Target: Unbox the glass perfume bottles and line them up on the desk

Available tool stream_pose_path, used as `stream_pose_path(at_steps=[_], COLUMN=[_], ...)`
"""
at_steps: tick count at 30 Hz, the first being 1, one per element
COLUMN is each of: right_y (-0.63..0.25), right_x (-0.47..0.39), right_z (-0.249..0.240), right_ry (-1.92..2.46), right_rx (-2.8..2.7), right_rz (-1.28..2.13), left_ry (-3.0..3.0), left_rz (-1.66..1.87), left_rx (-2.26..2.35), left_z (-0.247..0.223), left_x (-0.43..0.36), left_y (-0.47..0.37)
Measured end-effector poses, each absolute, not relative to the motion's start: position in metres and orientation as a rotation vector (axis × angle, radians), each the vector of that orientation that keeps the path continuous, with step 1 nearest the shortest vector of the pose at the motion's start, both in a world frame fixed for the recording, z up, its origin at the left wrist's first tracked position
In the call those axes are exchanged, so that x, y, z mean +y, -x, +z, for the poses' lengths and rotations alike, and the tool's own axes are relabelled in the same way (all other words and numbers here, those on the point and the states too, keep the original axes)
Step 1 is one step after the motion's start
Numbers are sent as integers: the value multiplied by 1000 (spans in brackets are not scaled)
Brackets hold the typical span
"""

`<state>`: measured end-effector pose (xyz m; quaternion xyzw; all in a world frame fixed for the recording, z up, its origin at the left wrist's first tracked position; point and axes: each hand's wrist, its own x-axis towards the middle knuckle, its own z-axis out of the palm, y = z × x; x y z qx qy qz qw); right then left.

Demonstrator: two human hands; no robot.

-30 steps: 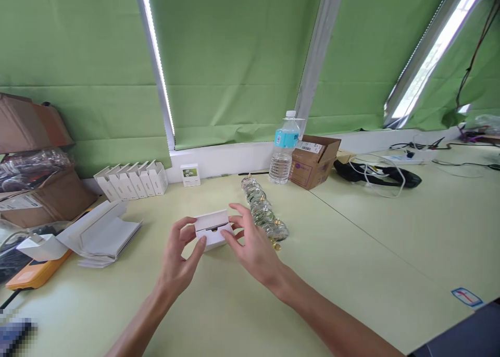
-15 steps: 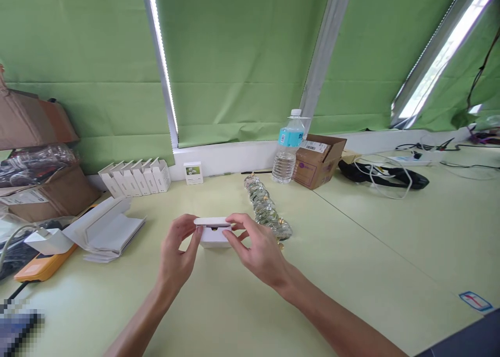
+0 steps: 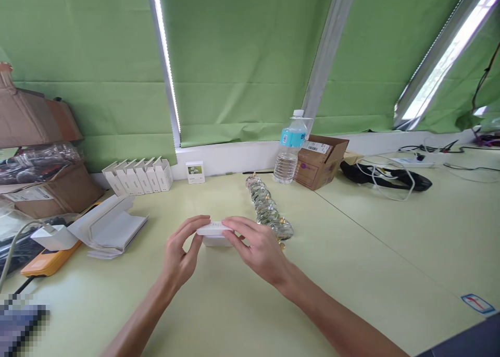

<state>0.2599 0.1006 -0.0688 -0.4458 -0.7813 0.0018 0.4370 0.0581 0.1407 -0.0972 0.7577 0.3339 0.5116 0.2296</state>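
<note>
A small white box (image 3: 215, 241) sits on the pale table between my hands, with its lid flap folded down over the top. My left hand (image 3: 183, 250) grips its left side, fingers on the lid and thumb at the side. From the right, my right hand (image 3: 258, 247) pinches the lid's other end, thumb low and fingers on top. Just behind my right hand lies a row of shiny round pieces in clear wrapping (image 3: 267, 208). What the box holds inside is hidden.
Several narrow white boxes (image 3: 138, 176) line up by the wall, beside a small picture card box (image 3: 195, 172). Folded white cartons (image 3: 113, 226) lie left, near a white charger (image 3: 53, 239). A water bottle (image 3: 289, 148) and cardboard box (image 3: 321, 161) stand behind.
The lid of the white box has swung down: the dark gap under it is gone and its top face now shows. My fingers have moved slightly over the lid.
</note>
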Motion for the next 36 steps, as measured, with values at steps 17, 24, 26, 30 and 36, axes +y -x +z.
stream_pose_path(at_steps=[17, 24, 26, 30, 36], right_y=[-262, -262, -262, -264, -264], right_x=[104, 103, 102, 102, 102], right_z=[-76, -76, -75, -73, -73], right_ry=[1226, 1274, 1275, 1280, 1296], right_rx=[-1919, -1973, -1992, -1996, -1997], right_rz=[-45, -144, -175, -154, -198], left_ry=[-2218, -2254, -2275, -2322, -2382], left_rz=[1470, 1509, 1517, 1521, 1497], left_rx=[991, 960, 966, 973, 961], left_z=[-97, -101, -100, -99, -101], left_x=[144, 146, 146, 145, 146], left_y=[-62, -62, -62, -62, -61])
